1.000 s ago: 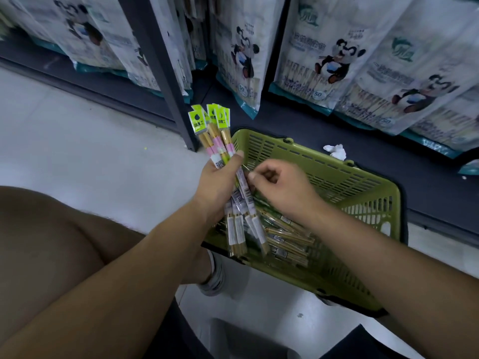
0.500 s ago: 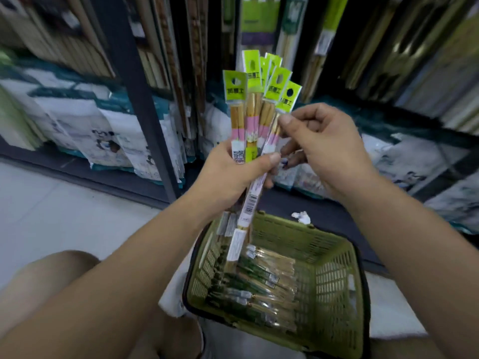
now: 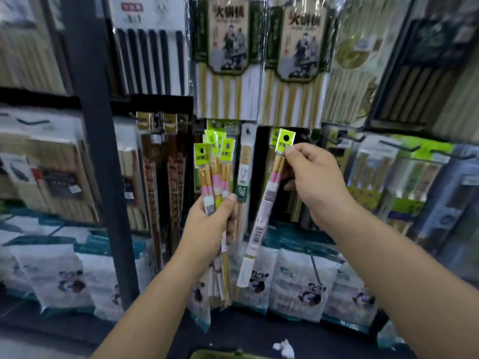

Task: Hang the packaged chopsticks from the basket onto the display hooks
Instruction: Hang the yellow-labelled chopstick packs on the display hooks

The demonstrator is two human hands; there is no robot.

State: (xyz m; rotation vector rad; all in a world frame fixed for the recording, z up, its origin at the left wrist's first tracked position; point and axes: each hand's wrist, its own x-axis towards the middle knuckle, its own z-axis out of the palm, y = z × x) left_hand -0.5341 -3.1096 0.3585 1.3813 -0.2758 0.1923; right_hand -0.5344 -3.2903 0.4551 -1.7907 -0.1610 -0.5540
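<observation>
Fingers of my right hand [image 3: 317, 186] pinch one chopstick pack [image 3: 267, 200] just under its green header card [image 3: 286, 141], raised before the display, while my left hand [image 3: 210, 229] grips the bundle of other packs [image 3: 215, 174]; light, stiff, probably slick film, so holding near the hang hole seems best.
</observation>
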